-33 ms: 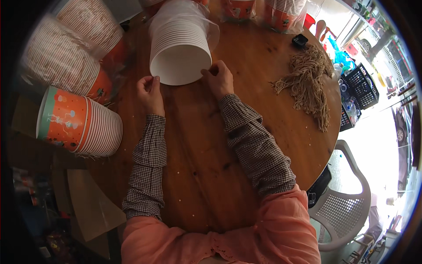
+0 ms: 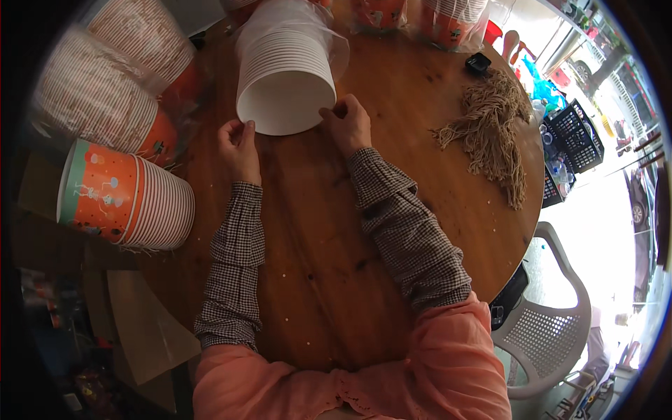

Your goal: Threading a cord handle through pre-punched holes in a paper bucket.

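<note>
A nested stack of white paper buckets (image 2: 283, 101) lies on its side at the far middle of the round wooden table, its open mouth facing me. Clear plastic film (image 2: 287, 21) wraps its far end. My left hand (image 2: 239, 147) is closed, thumb and fingers pinched at the lower left of the front bucket's rim. On the opposite side, my right hand (image 2: 351, 127) is closed with its fingertips on the rim's right edge. How firmly either hand grips the rim cannot be made out. Both forearms stretch forward over the table.
Orange printed paper buckets (image 2: 105, 192) lie stacked at the left edge, below plastic-wrapped stacks (image 2: 98, 91). To the right are a bundle of tan strings (image 2: 493, 126) and a small black object (image 2: 478, 64). Past the table stand a plastic chair (image 2: 546, 336) and a black crate (image 2: 577, 136).
</note>
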Demonstrator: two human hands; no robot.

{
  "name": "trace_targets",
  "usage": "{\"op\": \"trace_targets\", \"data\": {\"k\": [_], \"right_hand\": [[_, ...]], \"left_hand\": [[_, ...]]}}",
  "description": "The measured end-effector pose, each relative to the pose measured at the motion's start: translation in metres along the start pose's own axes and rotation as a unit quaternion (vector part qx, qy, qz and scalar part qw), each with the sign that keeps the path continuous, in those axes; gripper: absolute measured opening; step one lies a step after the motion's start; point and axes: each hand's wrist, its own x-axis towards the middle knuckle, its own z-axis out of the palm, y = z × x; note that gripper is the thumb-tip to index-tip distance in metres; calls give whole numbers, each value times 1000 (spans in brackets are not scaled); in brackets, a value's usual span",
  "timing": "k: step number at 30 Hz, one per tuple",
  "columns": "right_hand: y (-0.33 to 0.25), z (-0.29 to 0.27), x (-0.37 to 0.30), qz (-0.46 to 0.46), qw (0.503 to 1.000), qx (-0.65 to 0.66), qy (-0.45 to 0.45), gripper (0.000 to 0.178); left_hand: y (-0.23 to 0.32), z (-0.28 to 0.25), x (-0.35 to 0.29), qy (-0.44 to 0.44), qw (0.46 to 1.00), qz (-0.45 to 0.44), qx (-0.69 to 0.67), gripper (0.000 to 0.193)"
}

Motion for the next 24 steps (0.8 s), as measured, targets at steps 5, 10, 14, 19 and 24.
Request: {"op": "trace_targets", "data": {"k": [5,10,14,19,24], "right_hand": [[4,10,4,-23,999,16,31,25],[2,9,4,-41,997,33,62,24],[-2,5,-1,-48,996,34,60,23],[-3,6,-14,-58,998,3,17,28],[4,-9,-25,-111,993,33,-10,51]], "left_hand": [[-5,-10,12,-14,997,2,71,24],[-5,-8,11,-36,997,-58,32,22],[-7,-13,11,-48,996,-75,25,25],[-3,-20,10,-49,997,-41,53,35],[15,-6,0,-48,999,25,-7,36]]}}
